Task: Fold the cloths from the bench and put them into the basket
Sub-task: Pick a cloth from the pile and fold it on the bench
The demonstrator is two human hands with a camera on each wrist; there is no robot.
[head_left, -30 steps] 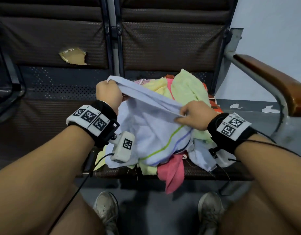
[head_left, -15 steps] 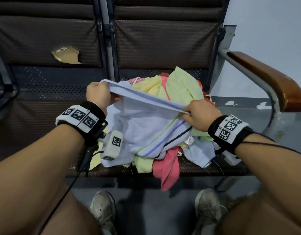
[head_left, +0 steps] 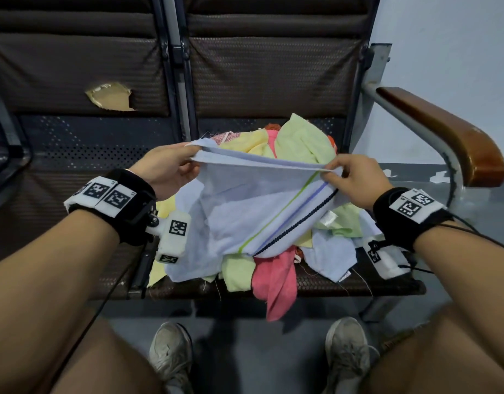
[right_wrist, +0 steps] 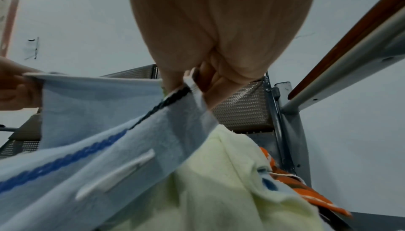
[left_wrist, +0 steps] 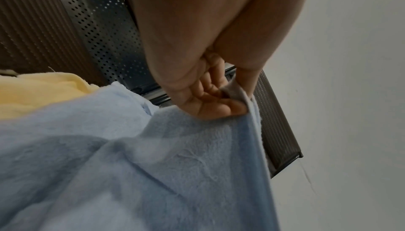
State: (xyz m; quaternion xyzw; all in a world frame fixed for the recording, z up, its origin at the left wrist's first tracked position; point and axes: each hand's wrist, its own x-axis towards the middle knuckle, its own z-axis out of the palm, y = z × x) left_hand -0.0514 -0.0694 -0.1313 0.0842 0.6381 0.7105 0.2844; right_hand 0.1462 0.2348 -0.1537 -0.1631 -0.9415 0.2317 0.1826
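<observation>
A pale blue cloth point(head_left: 245, 206) with green, blue and dark stripes hangs stretched between both hands above the bench seat point(head_left: 359, 282). My left hand point(head_left: 171, 166) pinches its left top corner; in the left wrist view the fingers point(left_wrist: 219, 101) curl round the blue cloth point(left_wrist: 153, 165) edge. My right hand point(head_left: 350, 177) pinches the right top corner by the stripes; the right wrist view shows the blue cloth point(right_wrist: 98, 113) taut from my right hand point(right_wrist: 197, 82). Under it lies a heap of cloths point(head_left: 302, 140), yellow, green and pink. No basket is in view.
A pink cloth point(head_left: 276, 282) hangs over the seat's front edge. A wooden armrest point(head_left: 444, 137) on a metal frame stands at the right. The left seat's backrest has a torn patch point(head_left: 110, 96). My shoes point(head_left: 171, 356) rest on the floor below.
Both hands have spread apart and drawn the blue cloth's top edge taut. The left hand now shows its fingers pinching the corner rather than a closed fist.
</observation>
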